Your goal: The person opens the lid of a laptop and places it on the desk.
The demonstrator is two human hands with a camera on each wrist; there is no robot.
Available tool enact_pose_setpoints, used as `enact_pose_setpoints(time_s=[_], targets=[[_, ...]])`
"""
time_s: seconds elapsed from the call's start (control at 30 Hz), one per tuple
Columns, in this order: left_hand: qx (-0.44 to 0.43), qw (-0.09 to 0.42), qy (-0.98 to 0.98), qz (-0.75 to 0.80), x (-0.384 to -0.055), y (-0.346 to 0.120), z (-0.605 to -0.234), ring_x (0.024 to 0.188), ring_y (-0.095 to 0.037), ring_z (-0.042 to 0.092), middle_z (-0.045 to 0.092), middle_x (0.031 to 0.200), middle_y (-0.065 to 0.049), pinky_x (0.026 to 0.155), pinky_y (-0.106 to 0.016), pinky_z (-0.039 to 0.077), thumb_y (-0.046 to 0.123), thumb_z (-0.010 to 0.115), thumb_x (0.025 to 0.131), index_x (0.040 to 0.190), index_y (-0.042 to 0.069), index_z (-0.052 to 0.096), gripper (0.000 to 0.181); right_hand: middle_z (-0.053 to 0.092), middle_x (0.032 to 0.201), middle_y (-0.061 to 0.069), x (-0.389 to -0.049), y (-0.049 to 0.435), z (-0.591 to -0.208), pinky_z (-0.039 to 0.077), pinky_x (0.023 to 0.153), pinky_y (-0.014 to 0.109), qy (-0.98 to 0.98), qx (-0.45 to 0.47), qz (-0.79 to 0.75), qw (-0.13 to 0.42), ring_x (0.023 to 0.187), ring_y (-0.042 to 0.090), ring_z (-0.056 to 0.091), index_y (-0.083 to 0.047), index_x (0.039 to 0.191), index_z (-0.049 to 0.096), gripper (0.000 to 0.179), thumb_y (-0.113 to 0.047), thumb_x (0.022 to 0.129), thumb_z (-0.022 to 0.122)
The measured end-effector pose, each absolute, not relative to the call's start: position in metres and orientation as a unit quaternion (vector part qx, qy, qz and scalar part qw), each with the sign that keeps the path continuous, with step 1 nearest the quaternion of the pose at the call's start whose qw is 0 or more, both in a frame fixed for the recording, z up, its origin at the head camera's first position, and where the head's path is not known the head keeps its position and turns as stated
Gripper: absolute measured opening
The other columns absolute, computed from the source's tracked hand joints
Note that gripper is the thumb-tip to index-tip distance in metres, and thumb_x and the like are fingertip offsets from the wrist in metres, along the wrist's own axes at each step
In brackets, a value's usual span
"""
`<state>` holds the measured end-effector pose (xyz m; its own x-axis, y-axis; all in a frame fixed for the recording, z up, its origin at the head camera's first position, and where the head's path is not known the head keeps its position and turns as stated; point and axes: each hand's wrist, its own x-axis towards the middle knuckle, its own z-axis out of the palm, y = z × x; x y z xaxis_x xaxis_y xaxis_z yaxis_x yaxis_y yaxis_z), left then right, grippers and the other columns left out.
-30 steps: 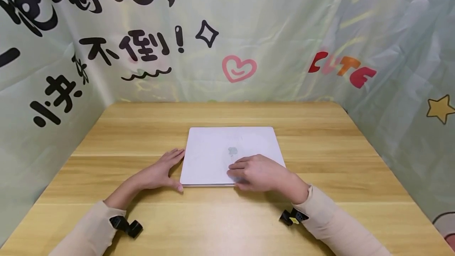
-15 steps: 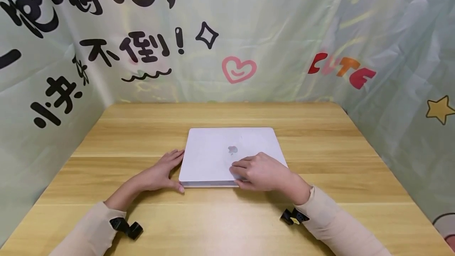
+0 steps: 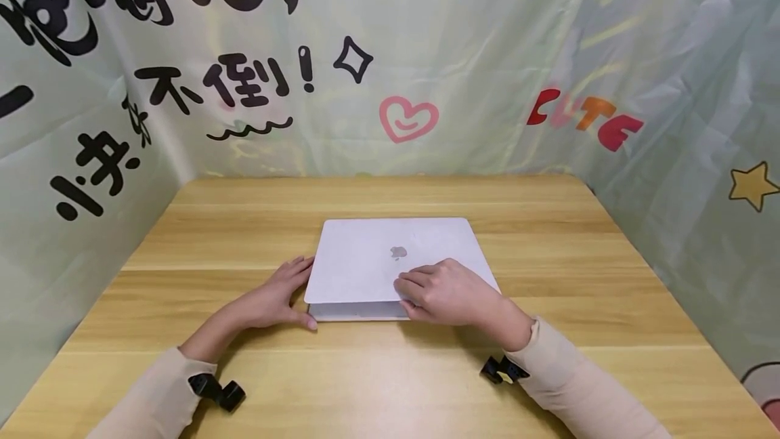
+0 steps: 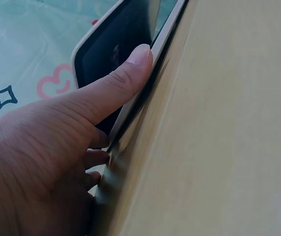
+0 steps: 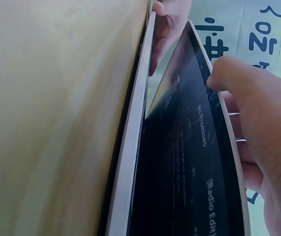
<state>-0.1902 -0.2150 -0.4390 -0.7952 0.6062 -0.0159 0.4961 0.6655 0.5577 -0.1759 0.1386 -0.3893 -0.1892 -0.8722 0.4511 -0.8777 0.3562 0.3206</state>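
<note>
A silver laptop [image 3: 353, 259] with an apple logo lies on the wooden table, its lid raised a little at the near edge. My right hand [image 3: 447, 293] grips that edge right of the middle. In the right wrist view, its thumb lies on the dark screen side [image 5: 194, 142] and its fingers are behind the lid. My left hand [image 3: 274, 297] rests against the left side, fingers extended and thumb at the near corner. From the left wrist, the thumb [image 4: 126, 73] shows along the front edge of the base, below the lifted screen.
The wooden table [image 3: 390, 378] extends around the laptop on all sides. A printed cloth [image 3: 487, 53] hangs behind it and along both sides. Small black cameras [image 3: 218, 390] are worn at both wrists.
The laptop's lid has risen from nearly closed to a narrow opening at the near edge, with my right hand moving slightly up with it. My left hand stays at the left side.
</note>
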Motion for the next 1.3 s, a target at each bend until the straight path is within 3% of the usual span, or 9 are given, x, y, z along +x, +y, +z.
enact_pose_setpoints(time_s=[0.17,0.5,0.97,1.3], targets=[[0.307,0.098,0.905,0.279,-0.19,-0.215,-0.439,0.146,-0.041,0.008,0.022,0.159,-0.019,0.116,-0.059,0.005,0.063,0.08,0.067,0.153,0.002,0.029,0.117,0.048,0.067,-0.007,-0.176,0.135,-0.388,0.042,0.044,0.021,-0.767,0.558,-0.003,0.318,0.055,0.007,0.051,-0.01,0.082,0.055,0.014,-0.016,0.09,0.045],[0.31,0.091,0.904,0.281,-0.191,-0.216,-0.442,0.145,-0.043,0.01,0.024,0.157,-0.021,0.115,-0.059,0.005,0.064,0.079,0.067,0.151,0.003,0.035,0.112,0.068,0.085,-0.001,-0.178,0.138,-0.386,0.057,0.061,0.028,-0.76,0.545,-0.023,0.354,0.072,0.014,0.068,-0.008,0.089,0.062,0.022,-0.025,0.099,0.051],[0.304,0.08,0.908,0.276,-0.19,-0.213,-0.442,0.144,-0.043,0.015,0.03,0.155,-0.018,0.115,-0.06,0.01,0.069,0.077,0.063,0.153,0.009,0.032,0.117,0.061,0.079,-0.003,-0.174,0.138,-0.382,0.051,0.05,0.026,-0.768,0.511,0.005,0.385,0.065,0.014,0.061,-0.009,0.085,0.062,0.017,-0.022,0.095,0.057],[0.298,0.076,0.921,0.238,-0.188,-0.213,-0.435,0.143,-0.046,0.018,0.028,0.155,-0.021,0.114,-0.062,0.011,0.071,0.074,0.066,0.153,0.009,0.033,0.115,0.065,0.079,0.0,-0.171,0.136,-0.376,0.056,0.057,0.03,-0.783,0.456,0.002,0.422,0.069,0.017,0.064,-0.008,0.088,0.066,0.022,-0.025,0.097,0.057]])
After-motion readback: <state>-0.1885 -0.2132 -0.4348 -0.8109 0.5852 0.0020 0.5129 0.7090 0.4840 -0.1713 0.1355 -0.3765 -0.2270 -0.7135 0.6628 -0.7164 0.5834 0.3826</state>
